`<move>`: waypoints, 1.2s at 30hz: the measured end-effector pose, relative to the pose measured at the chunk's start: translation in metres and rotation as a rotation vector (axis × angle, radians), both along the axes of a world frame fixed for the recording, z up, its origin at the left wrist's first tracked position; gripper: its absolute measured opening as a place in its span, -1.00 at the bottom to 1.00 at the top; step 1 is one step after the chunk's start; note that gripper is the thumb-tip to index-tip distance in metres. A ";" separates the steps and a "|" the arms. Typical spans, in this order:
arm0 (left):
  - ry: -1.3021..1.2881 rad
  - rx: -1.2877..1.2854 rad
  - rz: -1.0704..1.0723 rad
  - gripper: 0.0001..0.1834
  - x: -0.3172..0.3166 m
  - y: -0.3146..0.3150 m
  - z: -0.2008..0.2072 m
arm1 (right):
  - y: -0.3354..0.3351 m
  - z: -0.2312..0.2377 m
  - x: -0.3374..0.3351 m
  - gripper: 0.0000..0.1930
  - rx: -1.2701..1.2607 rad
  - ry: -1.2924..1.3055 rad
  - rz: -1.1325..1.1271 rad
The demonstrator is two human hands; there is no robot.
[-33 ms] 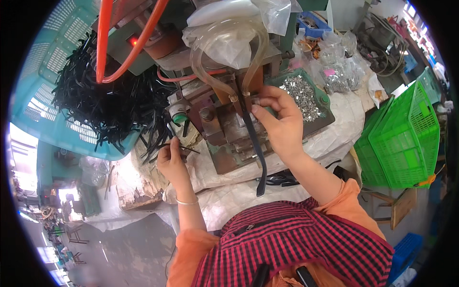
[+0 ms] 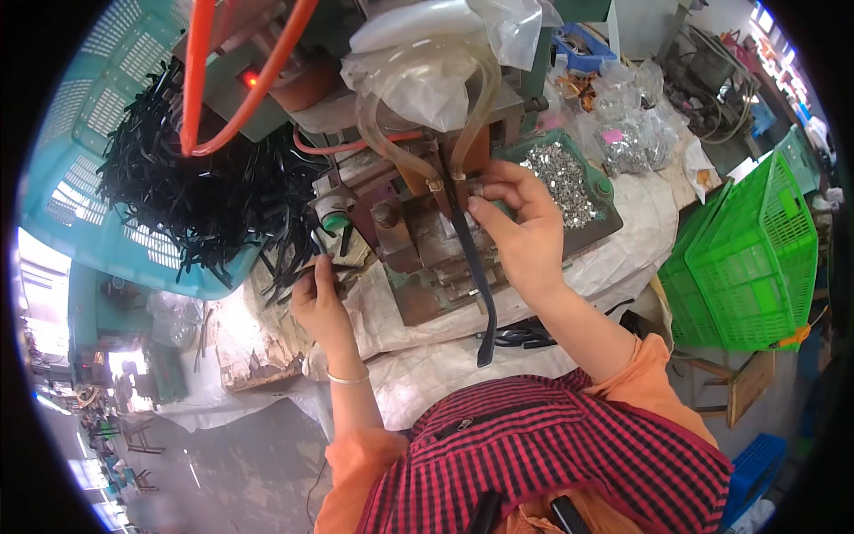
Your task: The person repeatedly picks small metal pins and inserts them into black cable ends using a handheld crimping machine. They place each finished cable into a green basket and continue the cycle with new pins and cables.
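Fingers of the right hand (image 2: 520, 233) pinch a black strap (image 2: 470, 258) right at the press (image 2: 418, 240); they could get nipped. Left hand (image 2: 318, 298) grips loose straps beside it.

Clear plastic bags (image 2: 636, 133) of small metal parts lie behind the green tray (image 2: 605, 191), one bearing a pink label (image 2: 612, 136).

Evenly bright, soft daylight, no hard shadows. Blown-out white glare at the far left edge, washing out the floor there. Strong fisheye bending toward the black circular rim. Sharp at centre; smeared and soft near the edges. Faint sheen on the crumpled clear plastic sheet (image 2: 427, 71) up top.
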State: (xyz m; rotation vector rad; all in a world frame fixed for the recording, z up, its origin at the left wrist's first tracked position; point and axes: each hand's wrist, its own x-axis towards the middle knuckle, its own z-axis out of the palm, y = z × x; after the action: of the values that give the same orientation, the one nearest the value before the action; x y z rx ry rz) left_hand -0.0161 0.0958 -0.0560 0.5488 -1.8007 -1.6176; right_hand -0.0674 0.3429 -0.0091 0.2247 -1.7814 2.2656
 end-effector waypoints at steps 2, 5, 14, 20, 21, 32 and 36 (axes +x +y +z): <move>0.274 -0.163 -0.058 -0.95 -0.001 0.021 0.026 | 0.002 -0.001 0.000 -0.56 -0.040 -0.046 0.038; 0.497 -0.340 -0.133 -0.91 0.011 0.056 0.073 | -0.005 0.021 0.007 -0.53 -0.103 -0.087 0.140; 0.634 -1.135 -0.564 -0.69 0.020 0.086 0.078 | 0.042 0.024 0.008 -0.63 0.438 0.221 0.156; 0.747 -1.181 -0.539 -0.70 0.000 0.103 0.062 | 0.113 -0.059 -0.026 -0.73 1.292 0.181 -0.430; 0.754 -1.179 -0.547 -0.72 0.000 0.103 0.061 | 0.115 -0.069 -0.028 -0.77 1.242 0.250 -0.464; 0.441 -1.154 -0.361 -0.79 0.055 0.055 0.070 | 0.117 -0.051 -0.018 -0.80 1.322 0.225 -0.620; 0.093 -0.871 0.154 -0.85 0.063 -0.003 0.085 | 0.126 -0.066 -0.023 -0.85 1.340 0.301 -0.544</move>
State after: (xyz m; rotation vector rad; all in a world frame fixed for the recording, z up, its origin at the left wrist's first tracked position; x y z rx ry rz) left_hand 0.0466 0.0930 0.0286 0.1871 -2.0928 -0.6231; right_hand -0.0907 0.4690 -0.0748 0.2325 -2.4387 0.4203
